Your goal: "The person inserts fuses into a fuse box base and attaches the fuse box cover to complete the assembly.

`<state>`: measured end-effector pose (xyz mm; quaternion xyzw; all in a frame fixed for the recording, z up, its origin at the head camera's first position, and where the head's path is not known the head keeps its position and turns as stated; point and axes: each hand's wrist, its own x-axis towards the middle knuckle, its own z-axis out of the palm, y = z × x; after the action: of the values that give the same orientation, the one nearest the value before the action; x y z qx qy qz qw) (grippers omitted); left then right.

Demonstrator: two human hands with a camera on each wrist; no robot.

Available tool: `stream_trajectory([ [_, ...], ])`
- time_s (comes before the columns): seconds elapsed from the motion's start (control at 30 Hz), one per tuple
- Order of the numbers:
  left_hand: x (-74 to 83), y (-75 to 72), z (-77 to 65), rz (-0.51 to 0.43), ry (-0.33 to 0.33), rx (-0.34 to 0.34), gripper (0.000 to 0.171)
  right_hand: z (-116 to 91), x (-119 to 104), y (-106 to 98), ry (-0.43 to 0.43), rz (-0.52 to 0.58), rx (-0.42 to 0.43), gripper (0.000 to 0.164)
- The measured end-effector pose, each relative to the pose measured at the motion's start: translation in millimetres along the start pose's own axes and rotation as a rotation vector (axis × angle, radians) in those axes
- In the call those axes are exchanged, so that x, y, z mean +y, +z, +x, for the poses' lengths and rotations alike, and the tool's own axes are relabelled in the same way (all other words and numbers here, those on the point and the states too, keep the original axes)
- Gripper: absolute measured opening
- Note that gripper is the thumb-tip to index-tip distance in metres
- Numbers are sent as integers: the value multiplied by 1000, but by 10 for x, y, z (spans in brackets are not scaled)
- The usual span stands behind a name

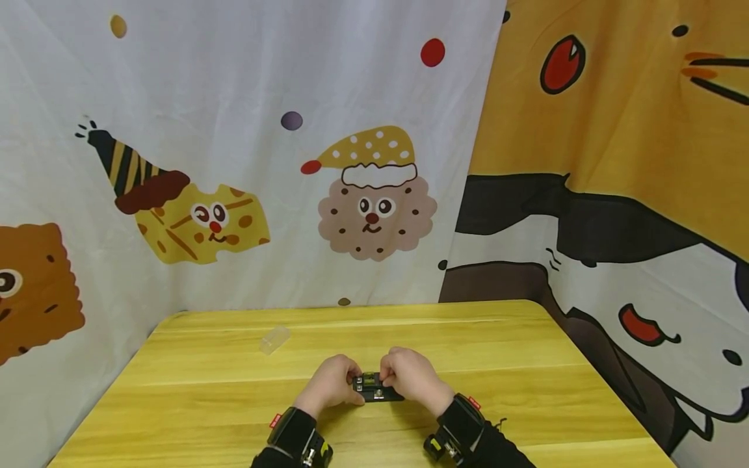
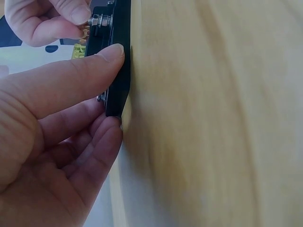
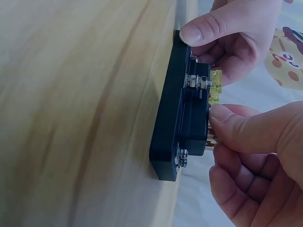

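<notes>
A black fuse block (image 3: 165, 113) with metal terminal bolts lies on the wooden table. My left hand (image 1: 335, 383) grips its left end, thumb on the near side and fingers round the far side. Yellow blade fuses (image 3: 216, 81) stand in the block near that hand. Over the block's right half, my right hand (image 1: 412, 377) has its thumb and forefinger pinched together at the fuse row, beside the yellow fuses. The small piece between those fingertips, seemingly a fuse, is mostly hidden. Copper-coloured contacts (image 3: 211, 136) show just beside the right thumb.
A clear plastic cover (image 1: 274, 339) lies on the table (image 1: 497, 351) farther back, to the left of both hands. Behind the table's far edge hangs a printed cloth (image 1: 234, 78) with cartoon figures.
</notes>
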<state>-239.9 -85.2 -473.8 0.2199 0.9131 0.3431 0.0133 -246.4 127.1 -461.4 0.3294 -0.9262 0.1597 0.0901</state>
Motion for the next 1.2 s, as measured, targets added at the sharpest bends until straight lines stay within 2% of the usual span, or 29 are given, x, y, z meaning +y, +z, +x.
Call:
stream_trajectory([
  [0.2,-14,12,7,15,-24,-8,41,-9,-5,10,8,14,7,21],
  [0.63,8,-7,5,15,-22,-8,41,-7,14,25,22,74,5,20],
  [0.8,0,-5,2,15,-15,-12,40,-44,63,19,8,137,-8,17],
  [0.97,-4,-6,3,11,-7,-7,41,-90,116,-26,23,213,29,13],
  [1.07,-6,-7,4,18,8,4,41,-106,163,-42,46,216,62,15],
  [1.2,-1,-10,-5,15,4,2,41,-132,211,-57,66,213,59,21],
])
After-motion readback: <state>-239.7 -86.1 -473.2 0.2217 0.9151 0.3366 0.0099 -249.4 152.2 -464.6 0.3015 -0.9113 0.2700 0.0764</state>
